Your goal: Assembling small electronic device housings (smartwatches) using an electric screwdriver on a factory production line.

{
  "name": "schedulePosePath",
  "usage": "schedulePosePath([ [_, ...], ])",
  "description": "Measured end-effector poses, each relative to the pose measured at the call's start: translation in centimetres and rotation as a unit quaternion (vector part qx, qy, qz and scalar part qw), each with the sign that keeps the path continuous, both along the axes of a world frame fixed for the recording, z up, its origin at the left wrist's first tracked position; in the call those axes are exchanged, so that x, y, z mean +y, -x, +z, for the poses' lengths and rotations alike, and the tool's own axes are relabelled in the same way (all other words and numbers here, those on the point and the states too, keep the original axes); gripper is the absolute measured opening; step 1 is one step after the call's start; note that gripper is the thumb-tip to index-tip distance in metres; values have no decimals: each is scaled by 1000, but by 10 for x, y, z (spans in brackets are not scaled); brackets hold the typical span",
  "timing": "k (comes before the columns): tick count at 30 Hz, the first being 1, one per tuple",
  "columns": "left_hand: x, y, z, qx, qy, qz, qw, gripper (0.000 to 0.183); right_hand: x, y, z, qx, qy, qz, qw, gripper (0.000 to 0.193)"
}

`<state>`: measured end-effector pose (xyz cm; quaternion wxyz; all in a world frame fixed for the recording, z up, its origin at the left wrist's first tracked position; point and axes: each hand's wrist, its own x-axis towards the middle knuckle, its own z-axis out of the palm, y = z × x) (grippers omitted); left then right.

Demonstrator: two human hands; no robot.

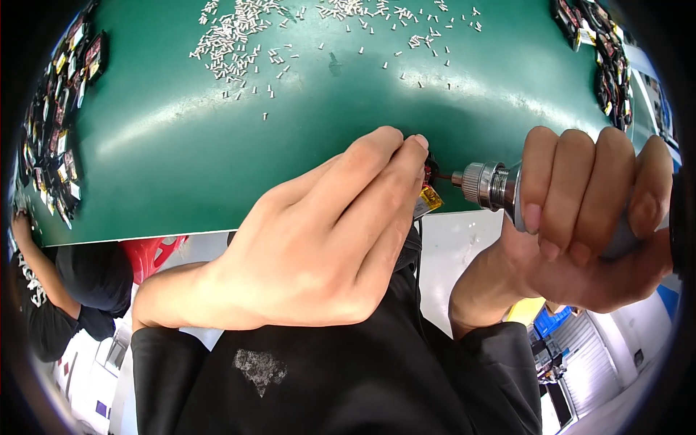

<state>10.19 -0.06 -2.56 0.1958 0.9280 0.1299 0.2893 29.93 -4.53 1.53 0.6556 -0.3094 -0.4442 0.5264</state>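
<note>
Your right hand (587, 210) was closed in a full fist around the grey handle of a soldering iron (500, 187), fingers wrapped over the top. The iron's long axis lay nearly level across the view, its knurled metal collar and thin tip pointing toward your left, at the near edge of the green table (181, 145). Your left hand (326, 239) was closed in a pinch, thumb and forefinger pressed together on a small battery pack (429, 199) with a yellow-wrapped end and red and dark wires at its top. Most of the pack was hidden behind your fingers, so its own direction could not be judged. The iron's tip met the pack's wire end just beside your left fingertips; whether it actually touched could not be told.

Farther up the table lay a loose scatter of small white sleeves (246, 36), well apart from both hands. Dark piles of similar small packs (58, 130) sat along the left rim, and another pile (605, 58) along the right rim. A person's arm in a dark sleeve (43, 290) showed at the lower left.
</note>
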Motion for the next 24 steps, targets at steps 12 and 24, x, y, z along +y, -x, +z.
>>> schedulePosePath([
  [12, 2, 7, 20, 34, -2, 23, 999, 40, 19, 20, 3, 45, -69, -9, 997, 19],
  [24, 107, 142, 61, 69, -82, 338, 935, 56, -24, -4, -3, 205, -93, -145, 964, 16],
])
